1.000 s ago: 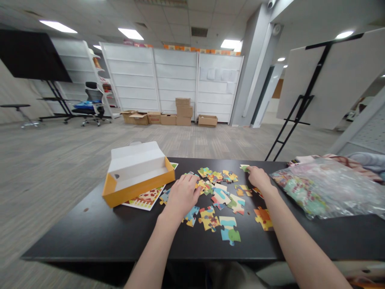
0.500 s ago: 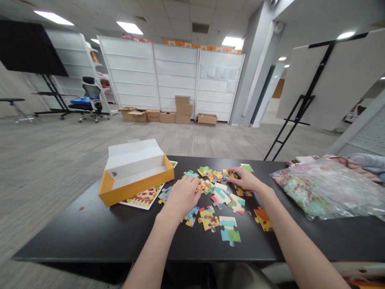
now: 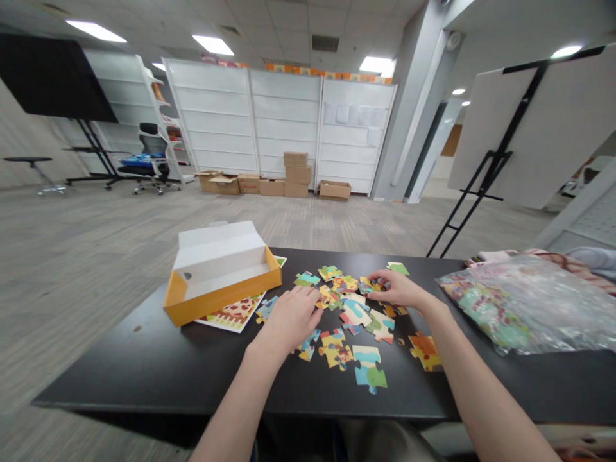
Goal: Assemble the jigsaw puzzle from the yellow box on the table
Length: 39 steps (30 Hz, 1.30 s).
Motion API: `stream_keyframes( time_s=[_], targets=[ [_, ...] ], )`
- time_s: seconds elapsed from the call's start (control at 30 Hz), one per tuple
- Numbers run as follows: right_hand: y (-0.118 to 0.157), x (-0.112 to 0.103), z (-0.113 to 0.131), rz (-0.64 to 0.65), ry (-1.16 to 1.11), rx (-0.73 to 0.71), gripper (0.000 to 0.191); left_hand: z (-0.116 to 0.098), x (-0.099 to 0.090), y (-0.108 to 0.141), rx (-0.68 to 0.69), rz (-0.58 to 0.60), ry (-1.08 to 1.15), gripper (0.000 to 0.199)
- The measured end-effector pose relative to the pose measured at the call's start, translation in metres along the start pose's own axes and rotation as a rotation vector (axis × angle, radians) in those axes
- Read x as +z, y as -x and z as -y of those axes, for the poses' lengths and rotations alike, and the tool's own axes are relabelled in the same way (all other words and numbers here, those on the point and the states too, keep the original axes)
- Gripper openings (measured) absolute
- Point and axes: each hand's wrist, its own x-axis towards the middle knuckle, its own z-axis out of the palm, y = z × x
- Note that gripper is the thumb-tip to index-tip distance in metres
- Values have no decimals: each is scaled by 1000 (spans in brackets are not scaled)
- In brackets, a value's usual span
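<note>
Several puzzle pieces lie scattered over the black table, among them a blue and green piece (image 3: 369, 369) near the front, a yellow piece (image 3: 335, 348) and an orange piece (image 3: 425, 351) beside my right forearm. My left hand (image 3: 294, 313) rests low over the left side of the pieces, its fingers bent and partly hidden, just below a green piece (image 3: 307, 279). At the back right of the spread, my right hand (image 3: 395, 288) has its thumb and fingers around a small yellow and blue piece (image 3: 366, 285).
An open yellow box (image 3: 224, 282) sits on a picture sheet (image 3: 235, 313) at the left of the table (image 3: 158, 372). Clear plastic bags (image 3: 529, 301) lie at the right. Cardboard boxes and white shelves stand across the floor.
My left hand has drawn back slightly, showing more of the green piece above it. My right hand stays at the yellow and blue piece. The whole view has shifted a little.
</note>
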Motion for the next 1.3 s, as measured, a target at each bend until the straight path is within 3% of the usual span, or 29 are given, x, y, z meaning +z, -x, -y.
stream_keyframes(
  time_s=[0.3, 0.57, 0.8, 1.07, 1.17, 1.3],
  targets=[
    [6, -8, -3, 29, -168, 33, 49, 8, -2, 3, -19, -1, -28, 13],
    [-10, 2, -16, -230, -81, 75, 45, 12, 1, 1, -20, -5, -12, 12],
    [-24, 15, -27, -306, -32, 20, 35, 6, 3, -3, -19, 1, 28, 14],
    [-19, -4, -39, -477, 87, 137, 36, 3, 4, -7, -33, 28, 50, 15],
    [-9, -18, -47, -354, 172, 151, 34, 2, 5, -8, -27, 39, 37, 14],
    [6, -31, -56, -27, 177, 225, 38, 1, 5, -8, -19, 72, 30, 15]
  ],
)
